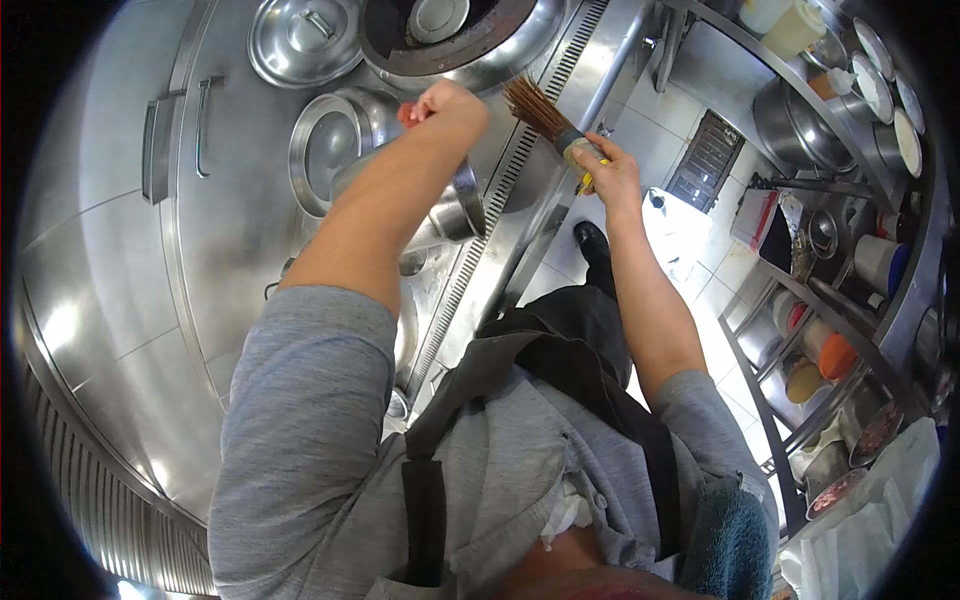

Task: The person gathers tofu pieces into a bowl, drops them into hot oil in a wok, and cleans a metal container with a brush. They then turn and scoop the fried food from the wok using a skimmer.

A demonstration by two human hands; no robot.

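My right hand [614, 178] is closed around the handle of a wok brush [540, 110] with stiff brown bristles and a dark band. The brush is tilted, its bristles toward the stove edge, and a bit of yellow shows at my fingers. Over the stove, my left hand [447, 103] is closed, with a small red thing [407, 114] at its fingertips whose kind I cannot make out. Below that hand and forearm are steel pots, including a wide-rimmed pot [328, 150] and another steel pot [462, 205] partly hidden by my arm. A large wok [390, 60] sits just beyond.
A steel lid [275, 45] lies beside the wok, and a small round metal dish [437, 18] is in it. A slotted drain channel [510, 165] runs along the stove's edge. At right, shelves [840, 130] hold pots and containers. A floor grate [706, 160] lies among white tiles.
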